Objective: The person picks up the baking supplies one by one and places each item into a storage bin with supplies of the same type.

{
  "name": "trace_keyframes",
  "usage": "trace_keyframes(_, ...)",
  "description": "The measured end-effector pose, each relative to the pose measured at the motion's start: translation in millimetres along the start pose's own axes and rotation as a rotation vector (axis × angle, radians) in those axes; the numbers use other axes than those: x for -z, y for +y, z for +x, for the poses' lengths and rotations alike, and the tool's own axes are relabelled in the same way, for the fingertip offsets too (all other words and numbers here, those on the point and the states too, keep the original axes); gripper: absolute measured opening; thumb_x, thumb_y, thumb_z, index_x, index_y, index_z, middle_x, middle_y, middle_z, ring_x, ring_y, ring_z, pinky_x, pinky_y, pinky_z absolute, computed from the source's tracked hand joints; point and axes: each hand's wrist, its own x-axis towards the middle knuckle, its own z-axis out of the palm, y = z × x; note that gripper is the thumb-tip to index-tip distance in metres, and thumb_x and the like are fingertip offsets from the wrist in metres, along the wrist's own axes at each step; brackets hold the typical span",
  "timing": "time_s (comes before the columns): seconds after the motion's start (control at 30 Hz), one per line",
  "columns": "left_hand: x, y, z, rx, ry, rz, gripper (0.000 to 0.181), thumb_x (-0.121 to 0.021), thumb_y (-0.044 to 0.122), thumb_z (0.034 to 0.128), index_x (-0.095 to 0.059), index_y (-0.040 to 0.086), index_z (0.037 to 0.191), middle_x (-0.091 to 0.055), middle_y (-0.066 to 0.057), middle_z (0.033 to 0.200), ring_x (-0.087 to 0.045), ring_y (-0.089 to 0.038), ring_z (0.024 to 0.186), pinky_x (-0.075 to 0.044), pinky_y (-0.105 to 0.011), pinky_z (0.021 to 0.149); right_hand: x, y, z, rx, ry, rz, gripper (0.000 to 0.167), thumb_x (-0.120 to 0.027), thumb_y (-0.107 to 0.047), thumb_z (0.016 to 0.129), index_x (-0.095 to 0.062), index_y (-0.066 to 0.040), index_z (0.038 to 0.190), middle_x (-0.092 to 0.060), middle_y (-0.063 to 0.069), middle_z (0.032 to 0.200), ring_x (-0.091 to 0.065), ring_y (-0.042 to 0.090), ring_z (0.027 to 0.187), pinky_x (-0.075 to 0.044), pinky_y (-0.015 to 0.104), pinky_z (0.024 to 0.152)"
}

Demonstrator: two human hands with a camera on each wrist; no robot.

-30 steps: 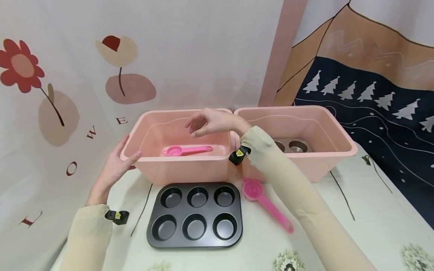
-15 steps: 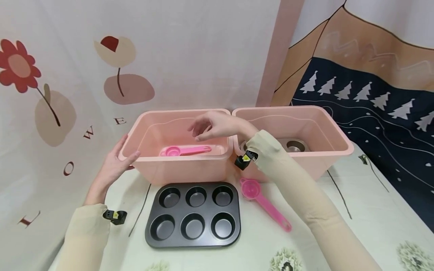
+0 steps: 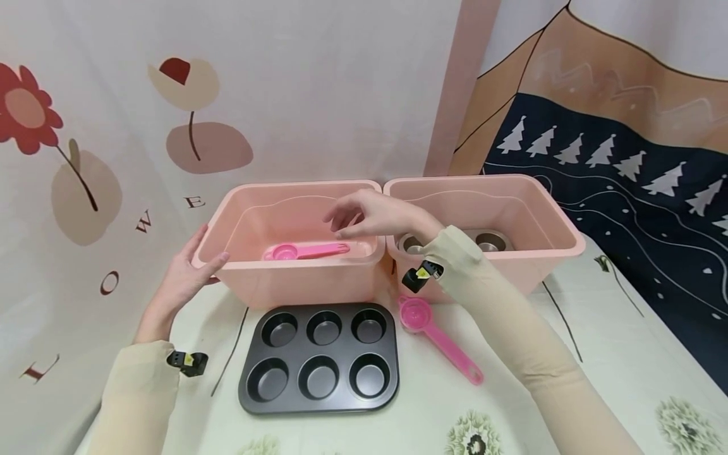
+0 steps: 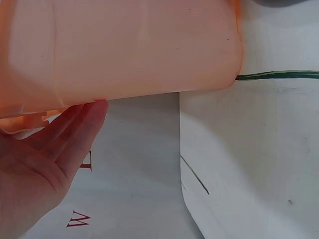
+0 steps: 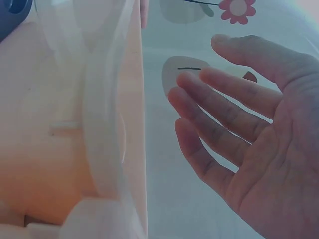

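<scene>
My left hand (image 3: 179, 281) rests against the left end of a pink plastic bin (image 3: 301, 284), its thumb by the front corner of the rim. The left wrist view shows the fingers (image 4: 82, 129) nearly straight along the bin's outer wall. A pink measuring scoop (image 3: 315, 251) lies on the bottom of this bin. Above the bin's right part hovers my right hand (image 3: 378, 215), holding nothing, with loosely bent fingers spread in the right wrist view. On the cloth in front lie a dark muffin tin (image 3: 302, 350) and another pink measuring scoop (image 3: 446, 347).
A second pink bin (image 3: 489, 268) stands side by side with the first, on the right. Inside it sits a metallic brown muffin tin (image 3: 474, 236), partly hidden by my right sleeve. A printed curtain (image 3: 318, 95) hangs directly behind both bins.
My right hand has shifted slightly right and down over the left bin, its fingers still loose. The left hand keeps its place at the bin. The head view has turned a little.
</scene>
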Motion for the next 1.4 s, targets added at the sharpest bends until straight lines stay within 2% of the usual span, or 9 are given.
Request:
trace_keyframes(0.23,-0.3,-0.8,-0.2,-0.003,-0.004,-0.001,0.082,-0.059,0.026,0.0966,-0.004,0.013,0.157,-0.034,-0.034,0.142,-0.048,0.004,0.093,-0.055,-0.021,0.065,-0.7,1.6,-10.5,0.000,0.011,0.016,0.034,-0.067,-0.008,0.090,-0.062,0.000,0.122,-0.067,0.011,0.103,-0.061,0.015,0.095,-0.049,0.032,0.090)
trace_keyframes(0.53,-1.0,2.4,-1.9,-0.007,-0.002,0.009,0.082,-0.059,0.029,0.0963,-0.005,0.015,0.157,-0.034,-0.032,0.143,-0.048,0.002,0.094,-0.055,-0.022,0.066,-1.9,0.5,-23.2,-0.012,0.035,0.013,0.032,-0.067,-0.008,0.090,-0.063,-0.001,0.121,-0.068,0.005,0.102,-0.061,0.014,0.095,-0.049,0.032,0.090)
trace_keyframes(0.8,0.3,-2.8,1.6,-0.026,-0.008,-0.010,0.082,-0.058,0.023,0.0965,-0.003,0.010,0.156,-0.032,-0.037,0.141,-0.050,0.009,0.088,-0.056,-0.021,0.064,-2.9,5.0,-33.0,-0.017,0.055,-0.023,0.033,-0.069,-0.008,0.089,-0.063,-0.001,0.121,-0.067,0.007,0.104,-0.062,0.015,0.096,-0.050,0.039,0.090)
trace_keyframes(1.03,1.5,-2.6,1.8,-0.018,-0.015,-0.017,0.082,-0.057,0.023,0.0971,-0.002,0.010,0.156,-0.031,-0.037,0.142,-0.050,0.010,0.089,-0.055,-0.021,0.065,-5.2,3.7,-42.1,-0.016,0.079,-0.059,0.028,-0.068,-0.009,0.090,-0.066,-0.004,0.118,-0.067,0.002,0.102,-0.061,0.013,0.093,-0.051,0.030,0.087)
trace_keyframes(1.23,1.5,-1.1,0.3,-0.013,-0.016,-0.010,0.082,-0.057,0.024,0.0970,-0.002,0.011,0.156,-0.032,-0.036,0.142,-0.049,0.009,0.090,-0.055,-0.021,0.065,-6.9,4.7,-49.5,0.010,0.122,-0.077,0.022,-0.067,-0.008,0.090,-0.068,-0.003,0.111,-0.068,0.002,0.100,-0.062,0.013,0.093,-0.051,0.037,0.087)
trace_keyframes(1.4,0.5,-0.8,0.5,-0.016,-0.014,0.000,0.082,-0.058,0.026,0.0968,-0.003,0.012,0.156,-0.033,-0.035,0.142,-0.049,0.008,0.091,-0.055,-0.022,0.065,-8.5,7.3,-55.1,-0.021,0.149,-0.095,0.020,-0.066,-0.008,0.089,-0.070,-0.005,0.108,-0.070,0.001,0.099,-0.062,0.012,0.092,-0.053,0.036,0.082)
